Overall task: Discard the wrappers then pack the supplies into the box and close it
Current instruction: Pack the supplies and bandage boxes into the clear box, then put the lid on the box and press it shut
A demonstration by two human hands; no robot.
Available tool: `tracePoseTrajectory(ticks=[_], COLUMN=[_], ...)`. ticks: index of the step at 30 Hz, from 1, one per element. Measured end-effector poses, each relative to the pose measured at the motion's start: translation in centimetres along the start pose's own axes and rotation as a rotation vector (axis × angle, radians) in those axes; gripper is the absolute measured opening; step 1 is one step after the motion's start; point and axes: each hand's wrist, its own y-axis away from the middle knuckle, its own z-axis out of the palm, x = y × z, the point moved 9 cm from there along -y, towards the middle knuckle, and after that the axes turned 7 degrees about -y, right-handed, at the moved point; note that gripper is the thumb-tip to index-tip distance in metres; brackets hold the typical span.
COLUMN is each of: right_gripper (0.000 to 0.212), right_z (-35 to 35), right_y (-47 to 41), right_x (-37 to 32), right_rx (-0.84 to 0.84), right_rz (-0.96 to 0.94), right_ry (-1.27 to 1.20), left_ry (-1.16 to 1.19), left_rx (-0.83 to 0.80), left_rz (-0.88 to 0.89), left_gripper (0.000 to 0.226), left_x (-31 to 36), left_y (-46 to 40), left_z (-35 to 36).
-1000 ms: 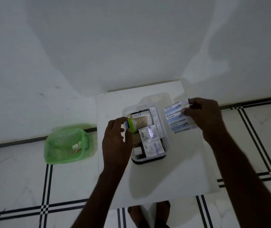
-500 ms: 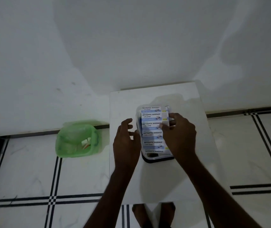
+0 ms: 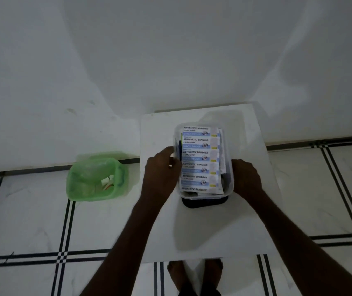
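A clear plastic box (image 3: 232,184) stands on the white table (image 3: 203,231), resting on a dark lid (image 3: 205,203) that shows under its near end. A strip of blue-and-white antiseptic bandages (image 3: 198,159) lies flat on top of the other supplies inside and hides most of them. My left hand (image 3: 160,174) grips the box's left wall, fingers curled at the rim. My right hand (image 3: 245,178) presses against the right wall near the front corner.
A green plastic bin (image 3: 96,178) with a few wrappers inside sits on the tiled floor left of the table. The table stands against a white wall. My bare feet (image 3: 194,272) show below its near edge.
My right hand laid the bandage strip into the box, let go of it and moved to the box's right wall. My left hand released the cotton swab pack and now holds the left wall.
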Motion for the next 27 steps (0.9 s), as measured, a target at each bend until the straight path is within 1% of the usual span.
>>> tracePoseTrajectory(ticks=[2, 3, 6, 9, 11, 13, 15, 17, 19, 22, 25, 27], right_gripper=[0.009, 0.010, 0.008, 0.012, 0.021, 0.028, 0.028, 0.024, 0.021, 0.021, 0.028, 0.029], right_z=[-0.2, -0.8, -4.4, -8.6, -11.7, -14.1, -15.2, -14.4, -11.9, -7.2, -3.0, -1.7], right_y=[-0.3, -0.4, 0.2, 1.5, 2.8, 4.2, 5.2, 6.1, 6.6, 6.6, 5.9, 5.5], right_x=[0.0, 0.3, 1.1, 1.2, 0.2, -2.1, -4.8, -8.1, -10.7, -13.1, -14.2, -14.7], right_rx=[-0.006, 0.015, 0.142, 0.272, 0.338, 0.361, 0.386, 0.405, 0.389, 0.331, 0.227, 0.180], right_rz=[0.009, 0.027, 0.092, 0.092, 0.059, -0.014, -0.101, -0.224, -0.325, -0.362, -0.371, -0.371], right_ry=[-0.039, -0.080, -0.255, -0.379, -0.465, -0.533, -0.512, -0.421, -0.364, -0.278, -0.240, -0.237], left_ry=[0.014, 0.013, 0.022, 0.065, 0.071, 0.047, 0.061, 0.156, 0.289, 0.423, 0.503, 0.563], left_rx=[0.014, 0.015, 0.004, -0.007, -0.021, -0.041, -0.066, -0.092, -0.142, -0.172, -0.133, -0.127], left_rz=[0.005, 0.002, -0.033, -0.079, -0.085, -0.074, -0.090, -0.149, -0.214, -0.292, -0.306, -0.310], left_gripper=[0.037, 0.037, 0.034, 0.034, 0.036, 0.040, 0.037, 0.029, 0.029, 0.027, 0.029, 0.029], left_x=[-0.1, -0.2, -0.6, -1.3, -1.3, -1.3, -1.4, -2.0, -2.4, -2.8, -2.6, -2.5], left_y=[-0.3, -0.4, -0.7, -0.8, -0.9, -1.0, -0.9, -0.8, -0.9, -1.1, -1.2, -1.0], left_z=[-0.6, -0.8, -0.8, -0.5, 0.1, 1.0, 1.7, 2.2, 2.8, 3.0, 2.1, 1.8])
